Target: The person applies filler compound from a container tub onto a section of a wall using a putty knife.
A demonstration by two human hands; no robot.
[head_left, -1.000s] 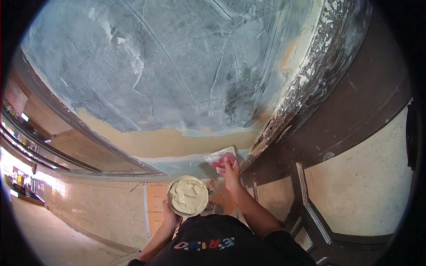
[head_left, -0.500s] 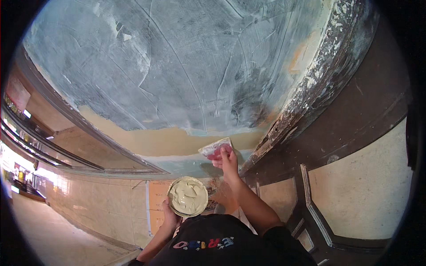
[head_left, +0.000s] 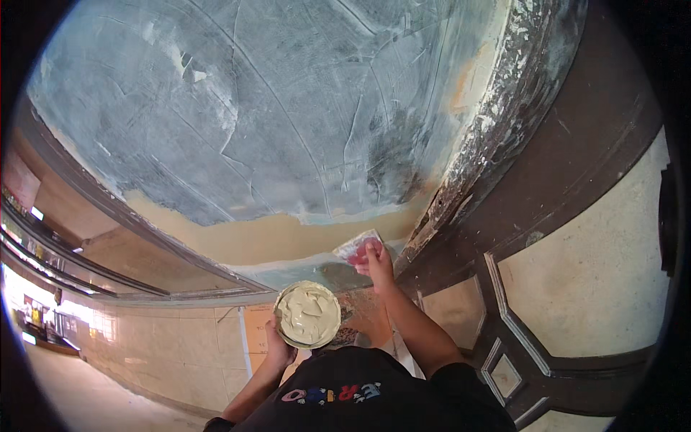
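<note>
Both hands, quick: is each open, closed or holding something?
Left hand: holding the round tub of pale paste.
Right hand: closed, holding the red, pale-smeared scraper.

Worn on the head, as the left of two side-by-side fisheye cameras. Looks down past the black short-sleeved shirt at the lower edge and forward to the streaked blue-grey wall across the top. Sits near and above the bare left hand and bare right hand, catching both below centre. Reaches wide, to dark brown panelled woodwork on the right and pale floor at lower left. Bends straight edges toward a round black rim.
</note>
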